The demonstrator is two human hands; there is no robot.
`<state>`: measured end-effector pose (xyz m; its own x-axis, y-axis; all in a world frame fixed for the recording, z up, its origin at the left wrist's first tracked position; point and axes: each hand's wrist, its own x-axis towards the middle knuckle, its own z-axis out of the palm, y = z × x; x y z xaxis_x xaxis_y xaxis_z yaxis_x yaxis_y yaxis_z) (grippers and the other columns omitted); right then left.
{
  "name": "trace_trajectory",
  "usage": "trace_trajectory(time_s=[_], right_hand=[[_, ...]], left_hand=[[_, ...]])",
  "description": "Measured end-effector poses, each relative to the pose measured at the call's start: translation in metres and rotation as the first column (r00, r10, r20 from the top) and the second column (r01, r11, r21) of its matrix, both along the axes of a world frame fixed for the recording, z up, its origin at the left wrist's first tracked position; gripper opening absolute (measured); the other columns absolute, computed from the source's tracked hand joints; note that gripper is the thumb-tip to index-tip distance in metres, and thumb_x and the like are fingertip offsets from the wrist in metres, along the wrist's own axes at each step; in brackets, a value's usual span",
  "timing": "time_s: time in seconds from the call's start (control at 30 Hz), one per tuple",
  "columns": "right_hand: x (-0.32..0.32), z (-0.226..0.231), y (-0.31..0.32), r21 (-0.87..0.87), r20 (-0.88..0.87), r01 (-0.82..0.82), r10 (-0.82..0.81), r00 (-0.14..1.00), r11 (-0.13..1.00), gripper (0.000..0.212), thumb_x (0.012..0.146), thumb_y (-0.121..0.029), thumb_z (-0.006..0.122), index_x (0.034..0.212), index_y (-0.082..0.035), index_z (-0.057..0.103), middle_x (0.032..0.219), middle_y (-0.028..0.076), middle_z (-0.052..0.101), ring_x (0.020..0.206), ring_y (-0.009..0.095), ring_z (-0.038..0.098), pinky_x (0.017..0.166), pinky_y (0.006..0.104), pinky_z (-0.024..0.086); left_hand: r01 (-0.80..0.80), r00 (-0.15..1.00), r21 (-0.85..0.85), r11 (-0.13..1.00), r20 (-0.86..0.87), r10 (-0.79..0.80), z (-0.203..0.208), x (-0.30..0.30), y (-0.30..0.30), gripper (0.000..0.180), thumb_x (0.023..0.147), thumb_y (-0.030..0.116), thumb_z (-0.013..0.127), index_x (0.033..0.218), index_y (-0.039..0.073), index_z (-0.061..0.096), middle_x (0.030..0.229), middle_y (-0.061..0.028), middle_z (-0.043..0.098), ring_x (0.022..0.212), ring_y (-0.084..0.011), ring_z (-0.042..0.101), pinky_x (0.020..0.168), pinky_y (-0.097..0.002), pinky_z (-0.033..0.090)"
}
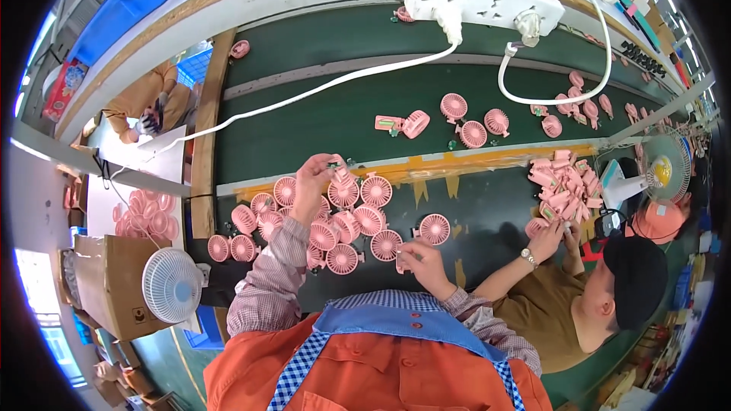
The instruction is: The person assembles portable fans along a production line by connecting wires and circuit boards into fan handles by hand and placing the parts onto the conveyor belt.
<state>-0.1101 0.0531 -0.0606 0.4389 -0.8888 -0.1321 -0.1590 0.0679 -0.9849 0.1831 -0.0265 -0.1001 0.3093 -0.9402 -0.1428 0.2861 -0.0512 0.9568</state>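
Observation:
My left hand [311, 183] reaches over a cluster of pink mini fans, its fingers closed at a pink fan part [342, 176] with a bit of green on it. Closer to me, my right hand [428, 268] pinches a small pink piece [400, 262] beside a round pink fan head [386, 245]; whether the two are joined I cannot tell. Round slatted fan heads [343, 259] lie bunched between my hands and to the left. A single fan head [434, 229] rests above my right hand.
A co-worker's hands [550, 242] work at the right by a heap of pink handle parts [562, 183]. More fans [473, 135] lie on the green belt [304, 118] beyond a taped ledge. A white power strip [483, 1] with cables hangs above; a white fan [172, 285] stands left.

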Motion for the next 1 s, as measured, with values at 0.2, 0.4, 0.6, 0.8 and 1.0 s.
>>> trace_trajectory(time_s=[0.2,0.4,0.6,0.8,1.0], right_hand=[[0.03,0.031,-0.014,0.251,0.191,-0.072,0.023,0.981,0.965,0.011,0.089,-0.006,0.051,0.09,0.003,0.056,0.068,0.006,0.058,0.056,0.011,0.058,0.05,0.0228,0.048],[0.05,0.041,-0.025,0.229,0.225,-0.061,0.008,0.974,0.972,0.011,0.091,-0.009,0.052,0.091,0.002,0.055,0.068,0.002,0.057,0.059,0.006,0.056,0.047,0.0192,0.043],[0.048,0.048,-0.024,0.202,0.193,0.051,-0.091,0.977,0.978,0.009,0.091,-0.008,0.051,0.089,-0.001,0.056,0.068,0.0,0.057,0.059,0.003,0.052,0.051,0.017,0.042],[0.04,0.039,-0.022,0.14,0.161,0.075,-0.097,0.982,0.987,0.01,0.091,-0.009,0.052,0.088,0.0,0.056,0.067,0.0,0.057,0.056,0.003,0.051,0.047,0.0168,0.04],[0.038,0.036,-0.022,0.141,0.152,0.058,-0.08,0.985,0.988,0.01,0.09,-0.008,0.053,0.087,0.0,0.057,0.066,0.001,0.056,0.056,0.003,0.051,0.045,0.0176,0.039]], left_hand=[[0.142,0.98,-0.017,0.99,-0.14,-0.143,0.036,-0.022,0.047,0.023,0.082,-0.008,0.052,0.102,-0.001,0.06,0.094,-0.0045,0.064,0.083,-0.0084,0.058,0.076,-0.0222,0.047],[0.257,0.935,-0.073,0.964,-0.236,-0.267,0.052,-0.06,0.07,0.018,0.082,-0.009,0.052,0.096,0.0,0.056,0.089,-0.0054,0.063,0.079,-0.0091,0.06,0.072,-0.0214,0.049],[0.306,0.91,-0.068,0.95,-0.273,-0.313,0.063,-0.087,0.079,0.019,0.083,-0.008,0.052,0.1,0.0,0.055,0.092,-0.005,0.063,0.083,-0.0092,0.059,0.074,-0.0219,0.048],[0.342,0.933,0.049,0.938,-0.136,-0.333,0.064,-0.092,0.076,0.029,0.084,-0.008,0.051,0.112,0.001,0.053,0.103,-0.0074,0.061,0.091,-0.0112,0.059,0.078,-0.0226,0.048],[0.38,0.918,0.001,0.925,-0.126,-0.377,0.047,-0.095,0.076,0.022,0.081,-0.01,0.051,0.1,0.0,0.055,0.091,-0.0022,0.059,0.082,-0.0077,0.057,0.074,-0.0213,0.046]])
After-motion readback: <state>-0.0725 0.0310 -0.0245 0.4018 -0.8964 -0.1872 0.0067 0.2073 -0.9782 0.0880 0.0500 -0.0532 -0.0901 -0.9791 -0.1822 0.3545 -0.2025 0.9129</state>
